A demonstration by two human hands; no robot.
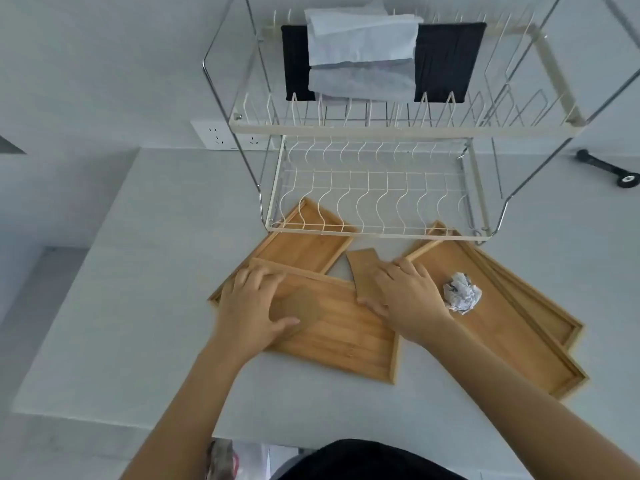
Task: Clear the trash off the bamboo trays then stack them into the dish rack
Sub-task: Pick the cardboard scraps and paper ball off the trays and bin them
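white counter [145, 306], tray [346, 334] corner under left hand [252, 306]

no words, brands or numbers can be read anywhere. the crumpled paper ball [462, 297] on a bamboo tray [512, 327] carries dark print, too small and creased to read.

One head-worn wide-angle view, looking steeply down and forward from close above both hands; left hand [256, 306] and right hand [405, 292] are sitting mid-frame, dish rack [374, 188] rising just beyond them, forearms entering from the bottom edge.
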